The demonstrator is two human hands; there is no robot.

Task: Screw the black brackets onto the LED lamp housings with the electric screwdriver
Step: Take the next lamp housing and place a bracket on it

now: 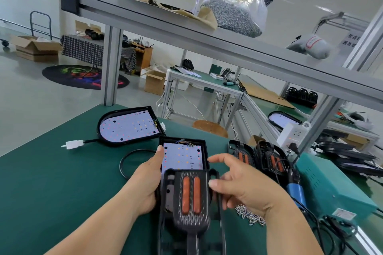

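A black LED lamp housing [184, 157] with a white LED board lies on the green table in front of me. A black bracket [189, 198] with two orange strips lies over its near end. My left hand [145, 182] grips the housing's left edge, thumb on the LED board. My right hand [238, 184] hovers at the bracket's right side, fingers spread and loosely bent, thumb touching the bracket's edge. The electric screwdriver [295, 188], blue-bodied, lies to the right. A heap of small screws [249, 214] sits beside my right wrist.
A second housing [128, 126] with a white connector [72, 144] lies further back left, and a black ring [129, 161] beside it. Two more brackets [259, 157] stand at right. A teal power supply box [331, 186], a white power strip [292, 133] and an overhead shelf [186, 33] bound the space.
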